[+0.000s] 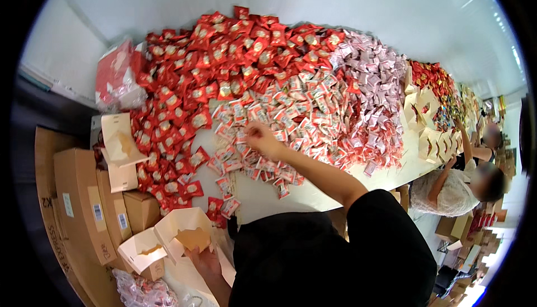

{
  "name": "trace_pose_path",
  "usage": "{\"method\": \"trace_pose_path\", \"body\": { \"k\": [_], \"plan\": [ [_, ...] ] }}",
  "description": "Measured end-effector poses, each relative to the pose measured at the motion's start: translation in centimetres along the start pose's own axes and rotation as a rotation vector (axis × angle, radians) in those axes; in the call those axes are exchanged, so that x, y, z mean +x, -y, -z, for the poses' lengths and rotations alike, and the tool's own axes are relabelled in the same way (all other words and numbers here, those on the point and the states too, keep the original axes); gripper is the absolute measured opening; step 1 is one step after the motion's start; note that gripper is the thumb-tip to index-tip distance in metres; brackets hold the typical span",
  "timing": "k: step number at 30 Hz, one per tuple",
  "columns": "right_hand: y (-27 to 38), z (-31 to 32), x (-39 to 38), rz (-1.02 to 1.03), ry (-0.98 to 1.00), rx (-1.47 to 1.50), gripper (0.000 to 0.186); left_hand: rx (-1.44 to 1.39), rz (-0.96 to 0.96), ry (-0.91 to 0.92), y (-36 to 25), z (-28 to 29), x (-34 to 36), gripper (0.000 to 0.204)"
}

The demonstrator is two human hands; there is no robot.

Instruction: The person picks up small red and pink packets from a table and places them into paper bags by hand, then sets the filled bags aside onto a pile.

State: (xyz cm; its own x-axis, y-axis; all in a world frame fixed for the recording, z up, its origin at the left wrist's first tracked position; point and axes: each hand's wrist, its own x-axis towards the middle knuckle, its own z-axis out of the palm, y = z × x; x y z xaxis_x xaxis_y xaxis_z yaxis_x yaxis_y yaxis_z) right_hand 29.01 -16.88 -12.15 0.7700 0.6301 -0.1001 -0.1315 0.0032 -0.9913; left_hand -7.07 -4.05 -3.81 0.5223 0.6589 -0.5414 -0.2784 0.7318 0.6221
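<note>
Nearest, the L hand had an open cream box by its R wall, fingers closed on the edge, at the near L of the table. Box looked like thin card: v. light, stiff along the folds, easily dented, so a wall edge or corner w/ a gentle pinch seemed the best hold. Its open lid stuck out L and prob. flopped if tipped.

Next out, the R hand was at the L part of the white-and-red packets, fingers curled in; couldn't tell from that angle if they had hold of one. Packets lay loose in a heap on the table: small, light, prob. slick film, so a thumb-and-finger pinch across the middle, or by a crimped end, looked safest; contents poss. breakable under a hard squeeze.

Beyond: puffy red packets, heaped L and back, prob. soft w/ trapped air, and pinkish packets to the R. Farther R, a co-worker reached in.
</note>
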Motion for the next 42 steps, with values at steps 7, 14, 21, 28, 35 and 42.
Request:
{"method": "trace_pose_path", "body": {
  "k": [7, 14, 21, 28, 35, 42],
  "plan": [
    [7.0, 25.3, 0.2, -0.027, -0.798, 0.916, 0.015, 0.006, 0.264, 0.13, 2.3, -2.7, 4.3, 0.053],
    [9.0, 38.8, 0.4, 0.066, -1.202, -0.254, 0.009, 0.055, 0.266, -0.159, 2.7, -8.8, 3.6, 0.043],
    [7.4, 40.9, 7.0, -0.206, -0.694, -1.425, 0.035, 0.072, 0.335, -0.238, 3.3, -5.8, 4.9, 0.043],
    [11.1, 38.7, 6.8, -0.253, -0.744, -1.447, 0.034, 0.233, 0.21, -0.084, 3.9, -9.3, 4.0, 0.052],
    [12.7, 38.0, -10.2, 0.048, -0.817, 0.292, 0.034, 0.369, 0.293, -0.014, 4.6, -9.3, 3.6, 0.044],
    [7.6, 33.0, -31.1, -0.131, -1.117, 0.453, 0.011, 0.402, 0.347, 0.081, 5.8, -10.2, 2.2, 0.04]
  ]
}}
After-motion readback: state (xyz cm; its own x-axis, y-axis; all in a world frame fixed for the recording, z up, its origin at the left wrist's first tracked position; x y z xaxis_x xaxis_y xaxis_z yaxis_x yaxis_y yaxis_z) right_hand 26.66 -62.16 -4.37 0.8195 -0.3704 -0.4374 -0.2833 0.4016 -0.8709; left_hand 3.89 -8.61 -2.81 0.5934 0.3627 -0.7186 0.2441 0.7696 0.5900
